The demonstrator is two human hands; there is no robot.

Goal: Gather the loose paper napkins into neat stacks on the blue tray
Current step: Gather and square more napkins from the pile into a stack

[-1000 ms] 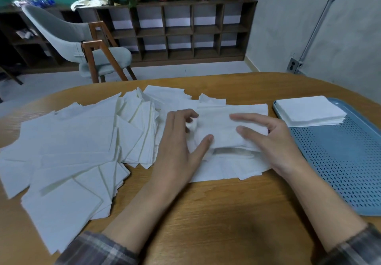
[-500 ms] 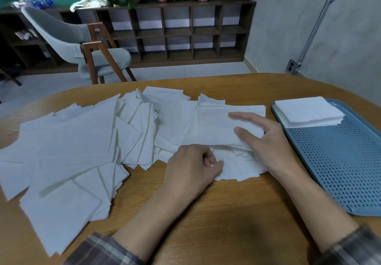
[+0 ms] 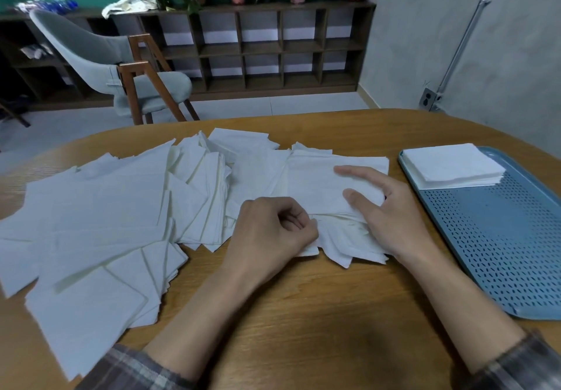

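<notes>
While the loose napkins (image 3: 121, 207) lie fanned and overlapping across the left and middle of the table (image 3: 303, 313), you have a small pile (image 3: 315, 183) at the right end of the spread, just beside the blue tray (image 3: 501, 238). That is probably so the lift onto it is short.

Your right hand (image 3: 391, 216) lies flat on top of this pile, with the fingers (image 3: 349, 171) nearly straight and the thumb laid across the paper. It is pressing rather than gripping, which I judge keeps the thin sheets from sliding while their edges are squared. Your left hand (image 3: 273, 231) sits at the pile's near edge with its fingers curled in tight. A napkin corner pokes out beneath it, but I cannot tell whether the fingers have hold of that sheet or of nothing.

One finished stack (image 3: 449, 162) sits square in the tray's far corner, with bare perforated floor nearer you for more stacks. Most of the napkins are not yet gathered, so the job looks early.
</notes>
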